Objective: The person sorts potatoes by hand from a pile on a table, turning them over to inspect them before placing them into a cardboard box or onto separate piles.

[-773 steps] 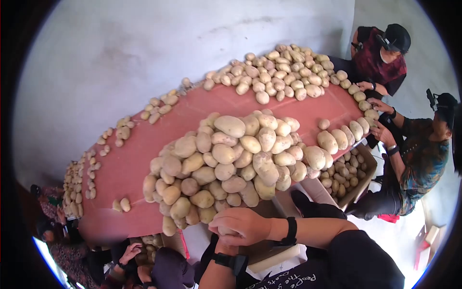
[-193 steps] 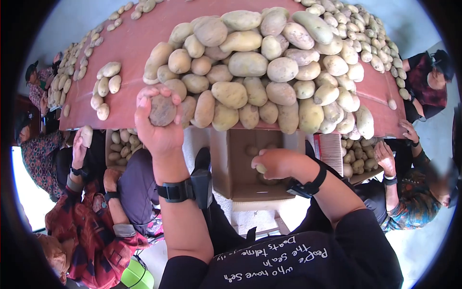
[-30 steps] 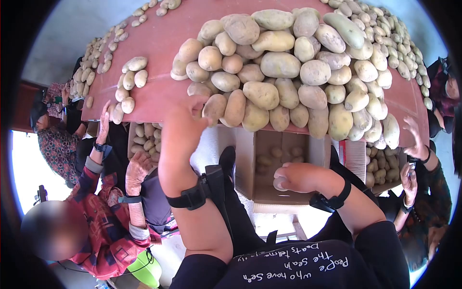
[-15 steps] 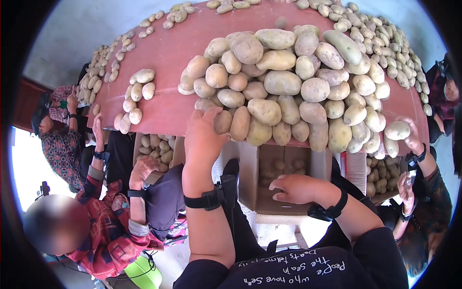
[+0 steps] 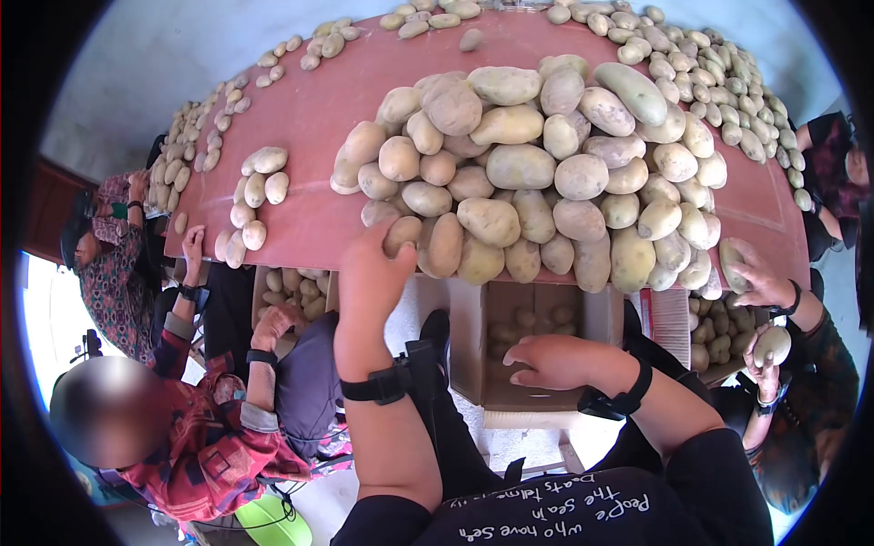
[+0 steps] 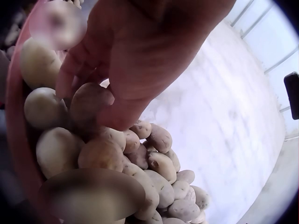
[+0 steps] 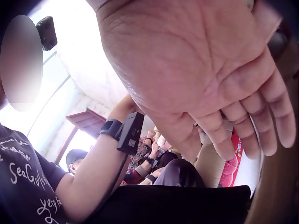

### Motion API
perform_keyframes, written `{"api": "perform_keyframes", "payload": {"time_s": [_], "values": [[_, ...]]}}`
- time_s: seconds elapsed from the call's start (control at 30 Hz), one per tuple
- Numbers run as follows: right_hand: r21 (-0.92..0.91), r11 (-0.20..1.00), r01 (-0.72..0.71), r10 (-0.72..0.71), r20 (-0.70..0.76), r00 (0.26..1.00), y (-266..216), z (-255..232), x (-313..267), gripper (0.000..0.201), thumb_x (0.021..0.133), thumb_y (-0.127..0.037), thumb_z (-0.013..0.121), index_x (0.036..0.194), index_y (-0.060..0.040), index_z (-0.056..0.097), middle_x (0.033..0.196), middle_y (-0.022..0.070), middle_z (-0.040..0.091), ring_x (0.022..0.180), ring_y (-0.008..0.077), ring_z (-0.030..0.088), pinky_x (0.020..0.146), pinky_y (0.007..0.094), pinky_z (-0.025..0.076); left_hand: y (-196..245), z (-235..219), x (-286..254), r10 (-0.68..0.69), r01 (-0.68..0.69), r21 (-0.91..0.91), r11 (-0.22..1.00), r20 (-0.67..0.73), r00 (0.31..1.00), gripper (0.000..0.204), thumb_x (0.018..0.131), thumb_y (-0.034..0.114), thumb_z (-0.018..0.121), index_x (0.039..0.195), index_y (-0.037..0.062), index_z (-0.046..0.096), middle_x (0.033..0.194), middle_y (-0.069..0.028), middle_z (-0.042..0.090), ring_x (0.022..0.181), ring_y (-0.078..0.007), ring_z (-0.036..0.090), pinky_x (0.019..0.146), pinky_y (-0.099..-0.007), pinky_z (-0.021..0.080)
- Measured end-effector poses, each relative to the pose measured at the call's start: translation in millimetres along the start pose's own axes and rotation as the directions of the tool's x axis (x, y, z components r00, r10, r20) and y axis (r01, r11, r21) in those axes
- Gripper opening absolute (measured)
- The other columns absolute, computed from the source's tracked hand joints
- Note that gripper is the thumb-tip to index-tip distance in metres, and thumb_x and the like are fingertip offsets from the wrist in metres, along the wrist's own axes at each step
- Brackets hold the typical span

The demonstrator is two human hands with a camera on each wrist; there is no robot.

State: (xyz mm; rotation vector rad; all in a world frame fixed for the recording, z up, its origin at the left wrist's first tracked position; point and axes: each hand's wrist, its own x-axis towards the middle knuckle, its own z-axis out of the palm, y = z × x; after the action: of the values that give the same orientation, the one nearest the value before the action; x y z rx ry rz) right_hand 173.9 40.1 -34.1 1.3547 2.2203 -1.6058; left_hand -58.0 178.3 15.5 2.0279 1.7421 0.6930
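Note:
At the near left edge of a heap of potatoes (image 5: 519, 168), my left hand (image 5: 370, 282) grips a brownish potato (image 5: 401, 237). The left wrist view shows its fingers and thumb around this potato (image 6: 88, 105), with other potatoes close beside it. My right hand (image 5: 569, 361) is held over an open cardboard box (image 5: 469, 341) with some potatoes inside. In the right wrist view the palm faces the camera, fingers extended and holding nothing.
The heap sits on a red table (image 5: 300, 182). More potatoes line its far and left edges; a lone potato (image 5: 471, 39) lies near the back. Seated people work on both sides, including a person in a red patterned shirt (image 5: 218, 428) at left.
A second ago my right hand held a potato; now it is empty. My left hand has closed around a potato at the heap's edge. A lone potato at the back has shifted left.

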Motion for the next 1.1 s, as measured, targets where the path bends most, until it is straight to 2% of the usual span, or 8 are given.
{"api": "perform_keyframes", "payload": {"time_s": [0.17, 0.33, 0.47, 0.57, 0.63, 0.77, 0.87, 1.1], "values": [[0.036, 0.998, 0.055, -0.056, 0.029, 0.998, -3, -9, -2, 0.041, 0.094, -0.035, 0.053, 0.121, -0.0043, 0.056, 0.117, 0.0165, 0.058, 0.107, 0.0335, 0.058, 0.091, 0.0407, 0.046, 3, -39, 1, -0.227, 0.329, -0.513, 0.793, 0.252, 0.941, 0.036, 0.090, 0.024, 0.057, 0.114, -0.0024, 0.063, 0.103, -0.0130, 0.068, 0.091, -0.0213, 0.066, 0.078, -0.0332, 0.052], [0.612, 0.767, 0.192, -0.206, -0.048, 0.977, -16, -24, -9, 0.050, 0.099, -0.045, 0.042, 0.125, -0.0049, 0.054, 0.116, 0.0135, 0.059, 0.106, 0.0270, 0.060, 0.084, 0.0364, 0.052, 3, -50, -13, 0.394, 0.250, -0.872, 0.421, 0.424, 0.816, 0.042, 0.078, 0.012, 0.077, 0.115, -0.0016, 0.061, 0.108, -0.0075, 0.065, 0.096, -0.0156, 0.063, 0.089, -0.0304, 0.050], [0.983, 0.032, 0.183, -0.348, -0.161, 0.923, -17, -26, -5, 0.071, 0.098, -0.057, 0.035, 0.142, -0.0018, 0.031, 0.121, 0.0185, 0.055, 0.108, 0.0280, 0.061, 0.081, 0.0382, 0.056, 37, -38, -15, 0.568, 0.168, -0.768, 0.618, 0.583, 0.580, 0.043, 0.073, 0.009, 0.080, 0.110, -0.0016, 0.063, 0.100, -0.0075, 0.067, 0.091, -0.0126, 0.064, 0.081, -0.0281, 0.051], [0.974, -0.041, 0.223, -0.398, -0.221, 0.890, -23, -30, -12, 0.071, 0.097, -0.054, 0.041, 0.143, -0.0025, 0.029, 0.124, 0.0181, 0.053, 0.106, 0.0284, 0.062, 0.075, 0.0342, 0.057, 57, -35, -16, 0.428, 0.206, -0.615, 0.761, 0.715, 0.553, 0.031, 0.075, 0.006, 0.076, 0.104, 0.0004, 0.065, 0.092, -0.0044, 0.067, 0.085, -0.0090, 0.063, 0.073, -0.0246, 0.050], [0.950, 0.155, 0.270, -0.289, -0.217, 0.932, -19, -27, -12, 0.052, 0.096, -0.039, 0.053, 0.133, -0.0028, 0.047, 0.111, 0.0112, 0.061, 0.091, 0.0175, 0.063, 0.064, 0.0274, 0.055, 52, -30, -15, 0.404, 0.290, -0.661, 0.692, 0.688, 0.603, 0.028, 0.076, 0.006, 0.074, 0.102, 0.0004, 0.065, 0.090, -0.0036, 0.067, 0.084, -0.0087, 0.063, 0.073, -0.0243, 0.050], [0.857, 0.459, 0.232, -0.146, -0.185, 0.972, -16, -21, -8, 0.028, 0.094, -0.027, 0.058, 0.105, -0.0037, 0.068, 0.086, 0.0010, 0.065, 0.070, 0.0062, 0.057, 0.055, 0.0228, 0.049, 9, -19, 3, -0.032, 0.135, -0.663, 0.737, 0.165, 0.986, 0.031, 0.077, 0.009, 0.073, 0.104, -0.0006, 0.064, 0.093, -0.0098, 0.069, 0.088, -0.0159, 0.064, 0.078, -0.0289, 0.050], [0.711, 0.675, 0.197, -0.145, -0.133, 0.980, -13, -22, -8, 0.027, 0.094, -0.028, 0.058, 0.101, -0.0052, 0.069, 0.085, 0.0017, 0.065, 0.071, 0.0073, 0.058, 0.057, 0.0239, 0.049, -8, -13, 10, -0.212, 0.187, -0.164, 0.969, -0.154, 0.965, 0.050, 0.074, 0.018, 0.077, 0.116, -0.0010, 0.060, 0.106, -0.0181, 0.066, 0.098, -0.0284, 0.063, 0.086, -0.0387, 0.049], [0.219, 0.944, 0.246, -0.184, -0.268, 0.946, 16, -18, 2, 0.026, 0.087, -0.024, 0.058, 0.101, -0.0042, 0.066, 0.086, 0.0119, 0.067, 0.078, 0.0244, 0.065, 0.069, 0.0374, 0.051, -42, 18, 20, 0.103, -0.103, 0.009, 0.995, -0.158, 0.982, 0.074, 0.071, 0.025, 0.077, 0.132, -0.0026, 0.047, 0.122, -0.0264, 0.056, 0.113, -0.0399, 0.053, 0.097, -0.0443, 0.042]]}}
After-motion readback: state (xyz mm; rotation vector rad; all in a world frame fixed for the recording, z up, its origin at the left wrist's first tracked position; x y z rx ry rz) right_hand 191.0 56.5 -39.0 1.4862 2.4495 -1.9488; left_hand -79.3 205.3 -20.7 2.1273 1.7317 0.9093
